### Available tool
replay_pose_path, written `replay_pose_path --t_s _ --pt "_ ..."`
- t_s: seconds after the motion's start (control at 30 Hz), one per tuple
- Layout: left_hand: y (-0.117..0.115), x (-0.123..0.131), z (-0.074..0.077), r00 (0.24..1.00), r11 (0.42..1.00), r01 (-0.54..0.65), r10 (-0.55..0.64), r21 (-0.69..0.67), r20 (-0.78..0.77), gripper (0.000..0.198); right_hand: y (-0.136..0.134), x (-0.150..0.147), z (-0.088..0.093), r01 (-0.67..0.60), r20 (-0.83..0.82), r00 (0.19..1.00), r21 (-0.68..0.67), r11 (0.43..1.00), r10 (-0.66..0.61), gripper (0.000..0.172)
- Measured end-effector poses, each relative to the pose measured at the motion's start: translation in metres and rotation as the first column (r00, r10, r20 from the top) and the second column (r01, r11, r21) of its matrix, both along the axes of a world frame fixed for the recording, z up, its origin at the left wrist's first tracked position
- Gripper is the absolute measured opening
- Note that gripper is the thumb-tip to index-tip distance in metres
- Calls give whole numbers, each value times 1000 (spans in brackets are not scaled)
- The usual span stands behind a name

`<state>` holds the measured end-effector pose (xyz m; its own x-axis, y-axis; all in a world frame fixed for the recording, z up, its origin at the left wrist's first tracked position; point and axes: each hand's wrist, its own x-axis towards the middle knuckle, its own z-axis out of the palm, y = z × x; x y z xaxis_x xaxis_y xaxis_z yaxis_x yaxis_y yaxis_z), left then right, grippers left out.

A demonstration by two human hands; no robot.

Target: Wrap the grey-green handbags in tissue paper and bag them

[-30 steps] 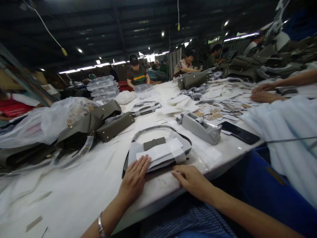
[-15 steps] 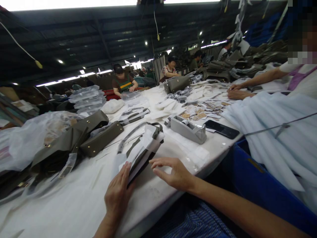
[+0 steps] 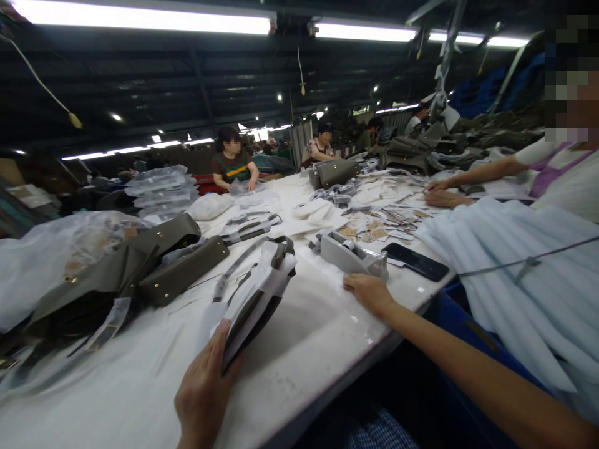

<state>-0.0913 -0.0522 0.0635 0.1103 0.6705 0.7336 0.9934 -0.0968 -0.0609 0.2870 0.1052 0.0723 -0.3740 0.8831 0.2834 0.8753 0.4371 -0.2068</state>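
Note:
My left hand [image 3: 206, 383] is closed on the lower end of a flat olive handbag [image 3: 253, 315], partly covered with white paper and tilted up from the table. Its handle [image 3: 229, 274], wrapped in pale material, loops out to the left. At the near side of a grey tape dispenser [image 3: 334, 249] is my right hand [image 3: 369, 293], its fingers bent and drawn together. What they hold, if anything, is hidden; I cannot tell whether they touch the dispenser. A black phone [image 3: 416, 262] lies to the right of the dispenser.
Several olive bags [image 3: 182, 268] and a clear plastic bag [image 3: 93, 234] crowd the left side. White foam sheets [image 3: 510, 274] hang over a blue bin [image 3: 456, 318] at right. Paper tags [image 3: 374, 227] are scattered beyond the dispenser. Co-workers [image 3: 234, 162] stand around the white table [image 3: 299, 374].
My right hand has moved right and away, from beside the handbag to the tape dispenser. My left hand keeps its hold on the handbag. The camera view has tipped slightly upward.

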Motion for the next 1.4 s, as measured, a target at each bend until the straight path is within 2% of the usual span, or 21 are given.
replay_pose_path --t_s 0.13,0.23,0.37,0.53,0.63,0.83,1.0,1.13,1.23,1.4 --pt "-1 -1 -4 1000 1000 9 -9 -18 -1 67 5 -5 21 56 -20 998 -14 998 -56 26" --pt "-1 -2 -4 1000 1000 15 -15 -13 13 67 12 -3 29 60 -39 997 -43 997 -61 28" --pt "0 0 0 1000 1000 15 -15 -5 2 66 20 3 25 -25 -33 999 -112 993 21 20" --pt "2 1 3 999 998 39 -39 42 -1 65 22 6 17 -129 -3 992 -131 983 129 21" --pt "2 0 4 999 998 54 -53 40 -7 66 23 3 18 -103 28 994 -120 987 107 13" --pt "0 -3 1 998 999 49 -48 23 -29 64 25 -5 25 -64 55 996 -88 994 69 17" --pt "1 -3 -3 999 999 43 -43 14 12 65 30 -3 37 -38 -13 999 -86 996 37 20" --pt "2 -1 -1 998 998 63 -64 24 23 64 37 -2 44 -58 -82 996 -136 989 47 22" --pt "2 -1 -1 998 998 54 -55 33 23 62 37 -4 42 -93 -113 991 -178 980 74 21" --pt "2 -3 -4 999 999 32 -33 24 26 64 29 -8 40 -126 -149 983 -138 982 105 14"
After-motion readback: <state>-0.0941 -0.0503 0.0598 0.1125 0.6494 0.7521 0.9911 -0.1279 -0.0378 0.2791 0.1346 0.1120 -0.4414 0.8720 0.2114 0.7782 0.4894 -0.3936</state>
